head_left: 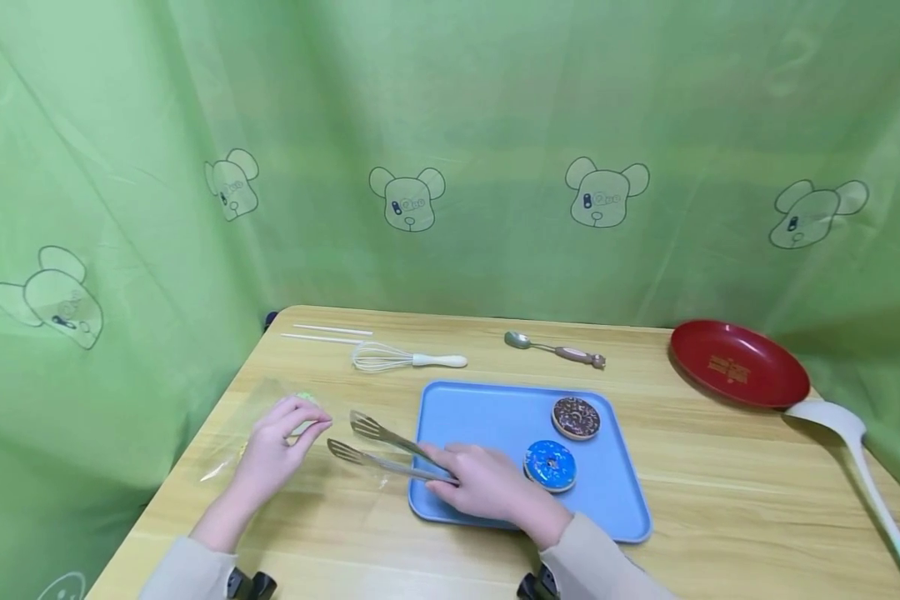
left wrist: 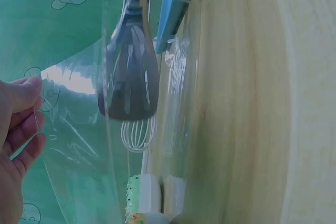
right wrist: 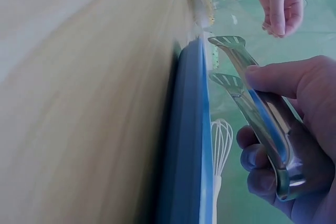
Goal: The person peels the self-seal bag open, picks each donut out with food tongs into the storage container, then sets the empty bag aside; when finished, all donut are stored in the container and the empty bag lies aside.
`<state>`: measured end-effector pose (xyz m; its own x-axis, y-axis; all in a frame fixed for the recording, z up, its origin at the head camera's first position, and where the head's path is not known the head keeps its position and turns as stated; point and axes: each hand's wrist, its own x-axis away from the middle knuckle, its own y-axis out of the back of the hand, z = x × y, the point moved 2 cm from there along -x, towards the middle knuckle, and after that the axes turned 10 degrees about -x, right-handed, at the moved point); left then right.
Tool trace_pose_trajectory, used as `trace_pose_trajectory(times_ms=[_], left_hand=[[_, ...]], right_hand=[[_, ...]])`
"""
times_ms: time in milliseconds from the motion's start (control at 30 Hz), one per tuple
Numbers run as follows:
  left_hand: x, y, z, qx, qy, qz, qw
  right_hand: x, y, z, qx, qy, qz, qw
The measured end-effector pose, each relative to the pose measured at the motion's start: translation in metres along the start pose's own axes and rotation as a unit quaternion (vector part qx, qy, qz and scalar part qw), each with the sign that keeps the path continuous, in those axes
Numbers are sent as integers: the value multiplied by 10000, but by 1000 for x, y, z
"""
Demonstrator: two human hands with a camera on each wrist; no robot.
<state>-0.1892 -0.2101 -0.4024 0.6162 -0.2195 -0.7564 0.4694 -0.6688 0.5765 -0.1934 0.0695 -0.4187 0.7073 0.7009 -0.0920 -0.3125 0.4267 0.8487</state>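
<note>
My left hand (head_left: 279, 442) pinches the edge of a clear plastic bag (left wrist: 73, 150) between thumb and fingertips, lifting one side of its mouth. Inside the bag lie a green-topped toy donut (left wrist: 134, 195) and another with a yellow, speckled top (left wrist: 137, 217), partly cut off by the frame. Metal tongs (right wrist: 278, 124) are gripped in my right hand (head_left: 487, 483), over the left part of the blue tray (head_left: 480, 408). Their slotted ends are spread apart, with nothing between them, and point at the bag's mouth. A blue donut (head_left: 550, 466) and a chocolate donut (head_left: 576, 418) sit on the tray.
Behind the tray lie a whisk (head_left: 397, 358), two white sticks (head_left: 333, 328) and a spoon (head_left: 558, 350). A red plate (head_left: 738, 362) stands at the back right, with a long white ladle (head_left: 862, 467) along the right table edge. A green curtain (head_left: 495, 100) hangs behind.
</note>
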Motion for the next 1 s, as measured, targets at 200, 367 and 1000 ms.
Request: trace_pose_trajectory(times_ms=[200, 367, 1000], left_hand=[[-1, -1, -2, -26, -196, -79, 9998], [-2, -2, -4, -39, -358, -126, 9993], [2, -10, -7, -153, -381, 169, 9990]], right_hand=[[-21, -6, 7, 134, 53, -21, 9999], [-35, -10, 12, 311, -50, -37, 9995], [-67, -29, 25, 682, -198, -137, 9974]])
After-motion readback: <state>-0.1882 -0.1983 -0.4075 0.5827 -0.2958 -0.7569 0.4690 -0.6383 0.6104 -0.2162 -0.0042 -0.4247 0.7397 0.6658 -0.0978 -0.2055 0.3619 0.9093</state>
